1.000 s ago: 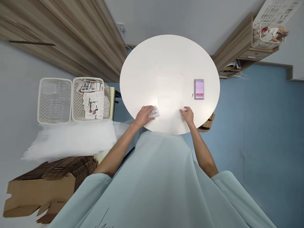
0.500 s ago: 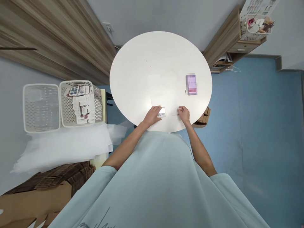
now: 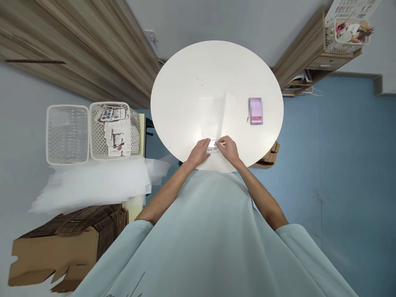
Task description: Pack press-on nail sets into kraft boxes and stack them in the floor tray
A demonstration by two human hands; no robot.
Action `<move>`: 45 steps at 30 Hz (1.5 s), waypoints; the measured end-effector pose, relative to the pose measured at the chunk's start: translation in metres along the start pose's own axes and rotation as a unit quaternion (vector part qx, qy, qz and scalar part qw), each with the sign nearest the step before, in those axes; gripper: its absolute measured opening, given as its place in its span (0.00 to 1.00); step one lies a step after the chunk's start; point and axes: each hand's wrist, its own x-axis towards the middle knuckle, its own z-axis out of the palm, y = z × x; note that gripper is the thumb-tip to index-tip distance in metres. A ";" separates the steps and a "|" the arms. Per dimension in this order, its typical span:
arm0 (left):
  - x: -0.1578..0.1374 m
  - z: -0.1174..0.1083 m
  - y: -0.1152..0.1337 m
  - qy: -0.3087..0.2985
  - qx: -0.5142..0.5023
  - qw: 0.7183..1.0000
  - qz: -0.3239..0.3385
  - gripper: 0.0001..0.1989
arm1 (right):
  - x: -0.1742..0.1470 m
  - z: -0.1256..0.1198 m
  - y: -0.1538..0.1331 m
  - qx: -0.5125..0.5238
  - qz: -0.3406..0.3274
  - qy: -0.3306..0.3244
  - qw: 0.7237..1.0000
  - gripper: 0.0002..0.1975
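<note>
A small clear plastic case (image 3: pixel 212 149) lies on the white oval table (image 3: pixel 185 90), close to its near edge. Small pale-dark items show inside it, too small to name. My left hand (image 3: pixel 198 153) grips the case's left side, with thumb below and fingers above. At the case's upper right, my right hand (image 3: pixel 228 148) is closed in a pinch, its fingertips at the case's edge. What lies between those fingertips is too small to make out.
A blurred purple-pink phone-like object (image 3: pixel 255 111) lies on the table's right. At left are a white basket of printed cards (image 3: pixel 116 132), a second basket of clear plastic pieces (image 3: pixel 68 134), white sheets (image 3: pixel 99 185) and flattened cardboard boxes (image 3: pixel 58 251). Cartons (image 3: pixel 269 156) sit low right.
My right hand has moved left from the bare table to the case's right side. My left hand stays at the case. The view has shifted slightly.
</note>
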 end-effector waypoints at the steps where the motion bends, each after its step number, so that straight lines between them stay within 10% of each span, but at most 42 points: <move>1: -0.003 -0.001 0.001 0.010 -0.008 1.000 -0.014 0.38 | 0.002 0.006 -0.002 -0.006 -0.005 -0.016 1.000 0.10; 12: -0.003 -0.002 0.009 0.103 -0.218 0.922 -0.302 0.14 | 0.011 0.059 -0.003 -0.119 -0.007 -0.104 0.987 0.11; 19: 0.007 0.000 0.002 0.098 -0.122 0.927 -0.342 0.08 | 0.002 0.043 0.016 -0.093 -0.023 -0.099 0.990 0.05; 31: 0.012 0.007 0.014 0.066 0.012 0.941 -0.332 0.07 | 0.009 0.021 0.037 -0.062 0.179 -0.073 0.979 0.11; 37: 0.010 0.008 0.016 0.150 0.094 0.978 -0.113 0.23 | 0.008 0.023 0.037 0.000 0.196 -0.085 0.977 0.09; 40: 0.002 0.007 0.010 0.068 0.110 0.991 0.033 0.25 | 0.005 0.017 0.039 0.070 0.214 -0.095 0.970 0.09; 45: -0.021 0.014 -0.001 -0.041 0.133 0.987 0.081 0.49 | -0.002 0.009 0.044 0.155 0.241 -0.095 0.954 0.09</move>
